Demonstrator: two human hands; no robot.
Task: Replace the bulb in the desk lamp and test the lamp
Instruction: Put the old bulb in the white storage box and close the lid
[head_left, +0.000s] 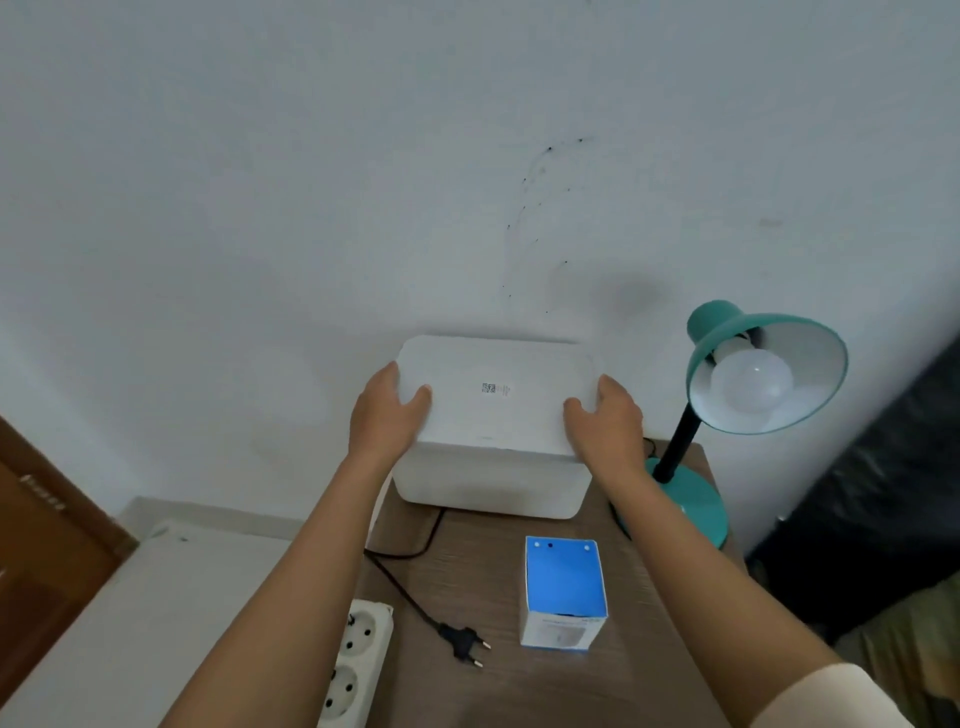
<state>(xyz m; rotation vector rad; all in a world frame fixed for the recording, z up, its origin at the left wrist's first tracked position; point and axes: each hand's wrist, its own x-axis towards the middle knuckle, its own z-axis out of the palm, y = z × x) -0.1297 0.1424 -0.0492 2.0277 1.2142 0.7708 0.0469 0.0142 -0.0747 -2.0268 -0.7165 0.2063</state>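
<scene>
On one table (519, 691): one lamp (748, 384), two boxes, two hands.

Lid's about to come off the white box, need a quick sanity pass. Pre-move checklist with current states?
1. Left hand on the lid, left edge: ok.
2. Right hand on the lid, right edge: ok.
3. Lamp plug out of the power strip, lying on the table: ok.
4. Bulb in the lamp unlit: ok.
5. Bulb carton clear of the white box, standing in front of it: ok.
6. Contents of the white box: cannot tell, lid is on.
</scene>
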